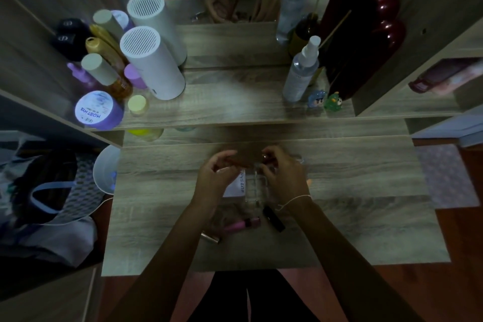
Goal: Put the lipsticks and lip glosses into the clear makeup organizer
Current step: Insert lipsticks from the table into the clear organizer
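Two hands meet just above the centre of the frame, over the clear makeup organizer (pixel 254 185), which stands on the wooden desk (pixel 366 204) and is hard to make out in the dim light. The left hand (pixel 214 175) and the right hand (pixel 282 172) share a slim reddish-brown tube (pixel 241 161), probably a lip gloss, held level between them; the left fingers (pixel 222 155) curl around one end, while the right fingertips pinch the other end. Both wrists are bent down, with the forearms rising from the bottom edge. Three more pieces lie below the organizer, toward the lower centre: a pink lip gloss (pixel 241 225), a black lipstick (pixel 273 218) and a metallic lipstick (pixel 210 238) partly under the left forearm. The main risk, judging from here, is that the tube misses a compartment, since the transparent walls barely show, or that a forearm sweeps the loose pieces off the near edge. A white label (pixel 236 185) sits against the organizer's left side.
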`<state>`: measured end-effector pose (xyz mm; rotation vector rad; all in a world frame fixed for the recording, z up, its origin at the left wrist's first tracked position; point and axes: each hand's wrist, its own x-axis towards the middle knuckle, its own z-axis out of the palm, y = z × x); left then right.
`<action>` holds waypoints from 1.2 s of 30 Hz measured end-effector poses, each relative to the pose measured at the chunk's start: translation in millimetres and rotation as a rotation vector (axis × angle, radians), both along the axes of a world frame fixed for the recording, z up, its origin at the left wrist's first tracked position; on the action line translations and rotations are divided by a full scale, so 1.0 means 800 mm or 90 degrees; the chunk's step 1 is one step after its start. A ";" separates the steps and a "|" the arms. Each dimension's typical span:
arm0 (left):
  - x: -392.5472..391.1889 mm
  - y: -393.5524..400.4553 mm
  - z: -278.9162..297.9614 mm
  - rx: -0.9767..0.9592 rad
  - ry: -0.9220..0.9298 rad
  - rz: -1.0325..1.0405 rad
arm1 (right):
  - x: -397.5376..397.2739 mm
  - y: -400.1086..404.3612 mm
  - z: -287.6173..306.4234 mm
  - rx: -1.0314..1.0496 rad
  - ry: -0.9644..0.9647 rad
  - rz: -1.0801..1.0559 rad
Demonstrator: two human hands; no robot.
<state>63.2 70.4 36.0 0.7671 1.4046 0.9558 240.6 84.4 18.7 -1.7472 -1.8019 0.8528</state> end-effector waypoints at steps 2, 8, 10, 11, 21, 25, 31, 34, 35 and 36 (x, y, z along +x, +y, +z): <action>0.006 0.003 0.001 0.024 0.022 -0.008 | -0.001 -0.001 -0.001 -0.006 0.001 0.000; 0.023 0.011 -0.007 0.123 0.290 -0.134 | -0.002 -0.004 -0.005 -0.013 -0.004 0.003; 0.026 0.013 -0.011 0.158 0.373 -0.150 | -0.001 -0.004 -0.006 -0.022 -0.013 -0.001; 0.028 0.014 -0.012 0.174 0.398 -0.156 | -0.001 -0.004 -0.006 -0.024 -0.017 -0.004; 0.027 0.017 -0.024 0.202 0.504 -0.264 | -0.001 -0.005 -0.004 -0.004 -0.010 -0.015; 0.026 0.016 -0.027 0.221 0.556 -0.287 | -0.002 -0.004 -0.002 -0.009 -0.018 -0.007; 0.030 0.015 -0.033 0.194 0.624 -0.311 | -0.003 -0.007 -0.001 -0.035 -0.020 -0.008; 0.034 0.016 -0.032 0.171 0.638 -0.322 | 0.000 -0.010 0.000 -0.021 -0.016 -0.013; 0.035 0.016 -0.031 0.168 0.646 -0.320 | 0.002 -0.011 0.000 -0.017 -0.015 -0.015; 0.036 0.016 -0.031 0.166 0.653 -0.317 | 0.004 -0.012 0.001 -0.014 -0.015 -0.016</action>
